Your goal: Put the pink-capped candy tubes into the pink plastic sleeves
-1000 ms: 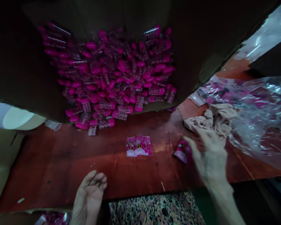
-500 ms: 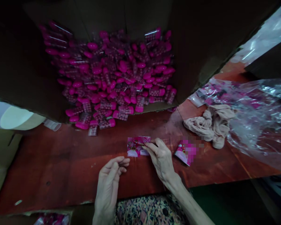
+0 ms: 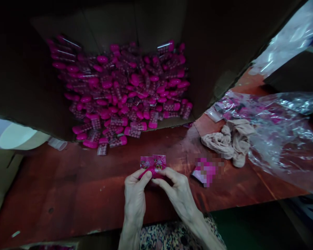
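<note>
Both my hands meet low over the red tabletop at a small pink printed paper slip [image 3: 153, 161] with two printed panels. My left hand [image 3: 137, 187] pinches the slip's lower left part between thumb and fingers, where a brighter pink, curved area shows. I cannot tell whether that area is a fold of the slip or a separate piece. My right hand [image 3: 176, 185] is closed on the lower right part, thumb below and fingertips on the print. Right of my hands lies a small stack of similar pink slips [image 3: 205, 172], partly blurred out.
A large open cardboard box [image 3: 211, 80] holds many clear tubes with pink caps [image 3: 117, 121], some spilling over its front edge. To the right lie a crumpled beige cloth [image 3: 231, 139] and a clear plastic bag [image 3: 281, 139]. At left stand a white bowl [image 3: 21, 137] and a clear cup [image 3: 57, 143].
My left hand has moved up and right, from apart with nothing in it to gripping the slip. My right hand has shifted slightly down, still on the slip.
</note>
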### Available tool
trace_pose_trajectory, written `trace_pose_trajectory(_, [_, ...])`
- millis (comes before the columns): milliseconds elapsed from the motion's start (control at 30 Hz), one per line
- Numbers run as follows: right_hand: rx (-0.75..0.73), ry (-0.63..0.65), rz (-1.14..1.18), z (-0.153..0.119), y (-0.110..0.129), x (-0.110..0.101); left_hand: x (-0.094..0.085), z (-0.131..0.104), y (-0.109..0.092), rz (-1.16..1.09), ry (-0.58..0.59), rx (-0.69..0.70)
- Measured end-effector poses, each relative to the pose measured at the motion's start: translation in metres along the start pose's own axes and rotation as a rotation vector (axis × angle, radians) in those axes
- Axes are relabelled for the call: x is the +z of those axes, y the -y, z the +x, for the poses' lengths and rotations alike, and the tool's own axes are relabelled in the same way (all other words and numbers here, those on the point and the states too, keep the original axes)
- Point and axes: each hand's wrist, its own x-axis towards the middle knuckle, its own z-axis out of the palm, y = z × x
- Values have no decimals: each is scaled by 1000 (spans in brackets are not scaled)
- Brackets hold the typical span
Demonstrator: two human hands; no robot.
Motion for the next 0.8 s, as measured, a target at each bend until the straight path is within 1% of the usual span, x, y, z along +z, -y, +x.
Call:
trace_pose_trajectory(33, [26, 15, 22, 0, 0, 1, 0, 0, 0, 5, -5, 10])
trace_pose_trajectory(100, [29, 22, 20, -1, 1, 4, 1, 0, -1, 5, -28, 36])
trace_pose_trajectory(200, [-37, 15, -58, 1, 4, 9, -1, 4, -7, -28, -55, 47])
trace_pose_trajectory(267, [-96, 31, -110, 5, 6, 12, -4, 8, -12, -51, -36, 8])
trace_pose_trajectory(367, [-155, 55, -201, 13, 8, 12, -8, 15, -17, -85, 28, -50])
trace_pose_trajectory(433, [-187, 30, -271, 15, 7, 10, -10, 19, -19, -112, 45, -58])
trace_pose_trajectory(500, [-290, -13, -324, 16, 7, 5, -12, 22, -19, -157, 12, -56])
trace_pose_trajectory(567, [-435, 29, -372, 21, 9, -3, -14, 25, -19, -225, -46, -60])
trace_pose_trajectory(600, [-485, 70, -405, 26, 12, -7, -16, 27, -20, -262, -75, -67])
trace_pose_trajectory(633, [-503, 109, -453, 35, 16, -11, -17, 28, -20, -296, -101, -77])
trace_pose_trajectory(667, [-488, 116, -517, 47, 20, -14, -19, 30, -21, -326, -126, -87])
trace_pose_trajectory(700, [-450, 87, -604, 62, 24, -15, -21, 31, -21, -350, -149, -93])
trace_pose_trajectory(767, [-322, -29, -818, 96, 28, -14, -24, 34, -22, -382, -189, -107])
trace_pose_trajectory(800, [-303, -11, -914, 112, 29, -12, -25, 35, -23, -393, -209, -114])
